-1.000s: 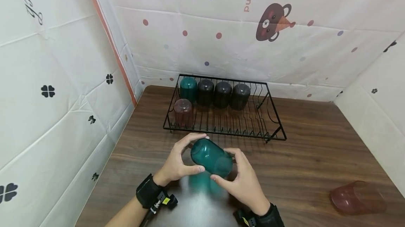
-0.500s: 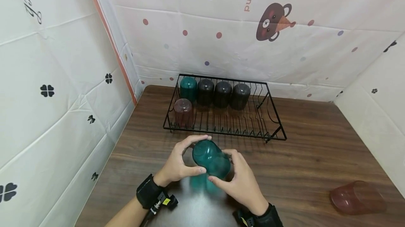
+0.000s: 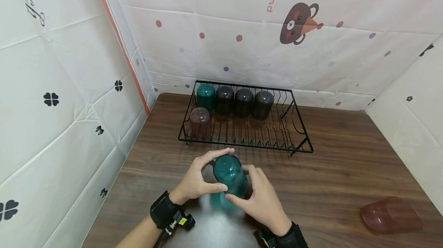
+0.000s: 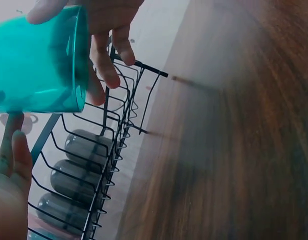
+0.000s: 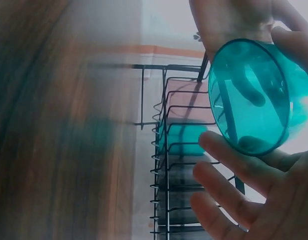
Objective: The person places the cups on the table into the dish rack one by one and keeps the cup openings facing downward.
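Both hands hold a translucent teal cup (image 3: 228,171) over the table, in front of a black wire rack (image 3: 263,147). Its base faces up and its mouth points down, with a slight tilt. My left hand (image 3: 197,178) grips the cup near its base, thumb in front and fingers behind. Lower on the cup, my right hand (image 3: 263,196) grips near the rim between thumb and fingers. In the right wrist view the open mouth of the cup (image 5: 251,95) shows, with fingers seen through its wall.
Upside down in the rack's back row stand a teal cup (image 3: 205,97) and several dark grey cups (image 3: 243,102). A pink cup (image 3: 200,123) stands at the rack's front left. Another pink cup (image 3: 391,216) lies on its side on the wooden table (image 3: 339,178) at right.
The teal cup has turned from a slanted pose towards upright, mouth down. Both hands turn with it; the right has shifted slightly left. The rack and other cups stay put.
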A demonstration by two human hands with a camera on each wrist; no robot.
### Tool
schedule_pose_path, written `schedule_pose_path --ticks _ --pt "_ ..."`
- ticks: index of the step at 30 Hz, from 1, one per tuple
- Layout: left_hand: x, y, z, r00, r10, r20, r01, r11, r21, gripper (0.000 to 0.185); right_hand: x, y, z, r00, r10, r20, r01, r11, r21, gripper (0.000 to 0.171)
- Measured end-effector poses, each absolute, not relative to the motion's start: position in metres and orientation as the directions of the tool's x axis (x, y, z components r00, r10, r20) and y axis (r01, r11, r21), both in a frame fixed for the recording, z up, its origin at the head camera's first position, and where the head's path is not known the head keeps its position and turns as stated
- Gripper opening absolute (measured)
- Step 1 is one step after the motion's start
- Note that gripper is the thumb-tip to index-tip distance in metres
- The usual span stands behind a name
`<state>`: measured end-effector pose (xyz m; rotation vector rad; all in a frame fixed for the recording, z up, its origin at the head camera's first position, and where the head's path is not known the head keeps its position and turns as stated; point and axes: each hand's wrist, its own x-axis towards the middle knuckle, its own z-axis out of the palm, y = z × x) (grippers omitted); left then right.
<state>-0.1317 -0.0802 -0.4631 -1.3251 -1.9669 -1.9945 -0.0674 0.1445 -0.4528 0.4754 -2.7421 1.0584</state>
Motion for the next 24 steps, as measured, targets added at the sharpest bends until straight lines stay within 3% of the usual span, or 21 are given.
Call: schedule_pose_path --ticks 9,24 --pt "-0.127 -0.0749 -0.4642 -0.674 0.54 0.505 0.518 -0.141 0.843 0.08 -0.0679 0.1431 -0.4535 -0.944 -0.237 0.229 -0.329 0.726 -0.604 0.075" --pt "-0.1248 -0.0713 -0.4628 -0.659 0.577 0.483 0.529 -0.101 0.843 0.083 -0.0695 0.1449 -0.4584 -0.917 -0.279 0.285 -0.395 0.734 -0.553 0.076"
